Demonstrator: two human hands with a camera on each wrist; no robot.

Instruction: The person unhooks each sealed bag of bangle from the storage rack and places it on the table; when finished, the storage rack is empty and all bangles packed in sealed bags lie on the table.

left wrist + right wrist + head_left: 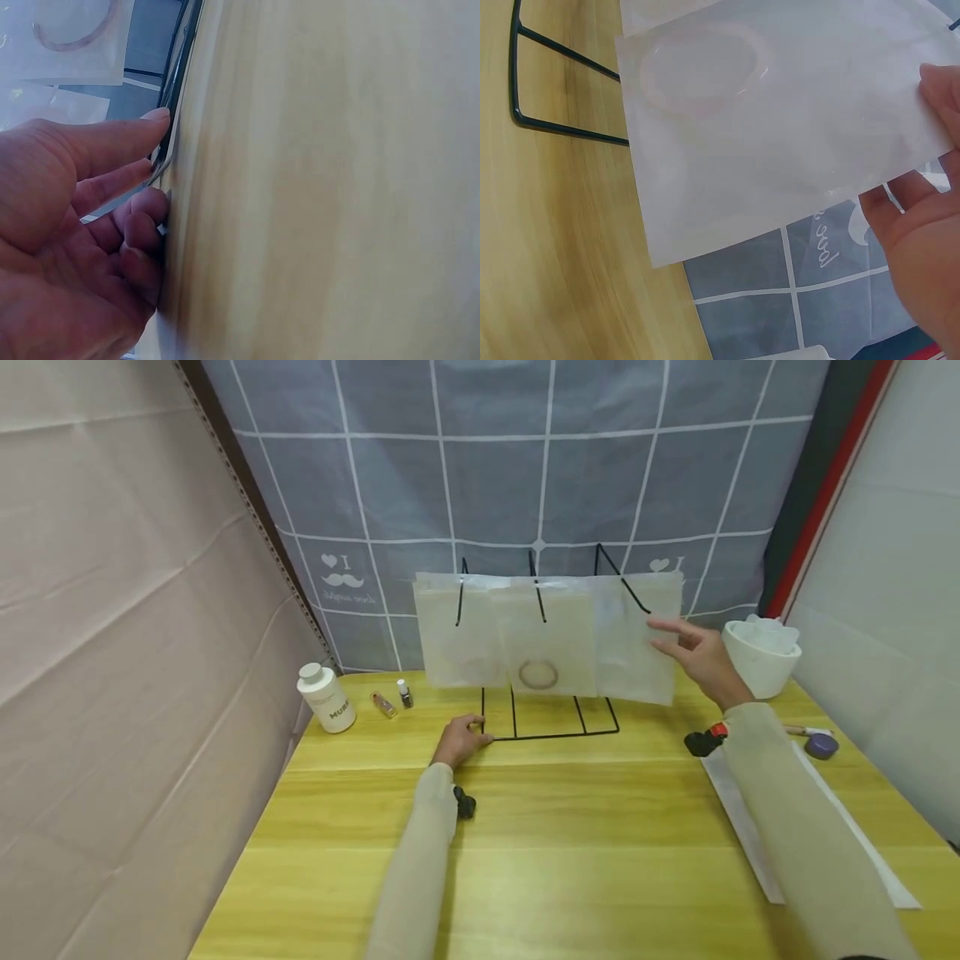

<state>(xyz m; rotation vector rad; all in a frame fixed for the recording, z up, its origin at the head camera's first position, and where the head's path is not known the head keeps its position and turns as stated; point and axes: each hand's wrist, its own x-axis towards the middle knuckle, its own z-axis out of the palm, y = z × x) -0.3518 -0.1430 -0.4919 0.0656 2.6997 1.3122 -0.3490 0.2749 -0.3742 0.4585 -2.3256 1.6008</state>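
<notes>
A black wire rack [551, 735] stands at the back of the yellow wooden table [570, 843], with three translucent white pouches hanging from its prongs. The middle pouch [538, 639] holds a pale ring [538, 674]. My left hand [463, 741] grips the front left corner of the rack's base; in the left wrist view the wire [180, 60] runs between my thumb and curled fingers [142, 225]. My right hand [699, 652] is held up with straight fingers that touch the right edge of the right pouch [633, 643]. The right wrist view shows that pouch [780, 150] with a ring [697, 67] inside.
A white bottle [325, 696] and two small vials [384, 704] [405, 693] stand at the back left. At the right are a white bowl [761, 656], a black and red tool [707, 740], a purple item [821, 745] and a white paper strip [750, 827]. A grey checked curtain hangs behind.
</notes>
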